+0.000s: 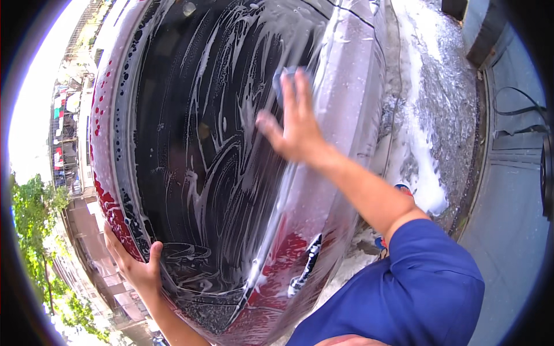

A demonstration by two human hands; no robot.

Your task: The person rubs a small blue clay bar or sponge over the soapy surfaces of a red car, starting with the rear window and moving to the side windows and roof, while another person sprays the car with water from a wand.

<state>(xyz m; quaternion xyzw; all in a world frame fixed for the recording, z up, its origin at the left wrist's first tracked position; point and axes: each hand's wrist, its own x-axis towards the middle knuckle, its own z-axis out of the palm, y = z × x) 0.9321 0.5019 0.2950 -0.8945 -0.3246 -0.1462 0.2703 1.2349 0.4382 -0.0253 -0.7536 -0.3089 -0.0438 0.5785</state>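
Note:
Before me is a red car covered in white suds, its dark side window (177,129) streaked with foam. My right hand (298,121) presses a blue-grey sponge or cloth (280,84) against the lower edge of the glass; its fingers lie over the pad, with the thumb spread away. The pad is blurred and partly hidden by the fingers. My left hand (138,266) rests with spread fingers on the foamy roof edge (114,216) and holds nothing. Below the window, the door handle (305,268) is partly coated in suds.
Foamy water (420,142) runs over the wet ground beside the car. A grey-blue metal wall or gate (510,207) stands opposite, close to my side, with a dark strap or cable (519,101) on it. Beyond the roof are buildings (69,142) and a leafy tree (32,216).

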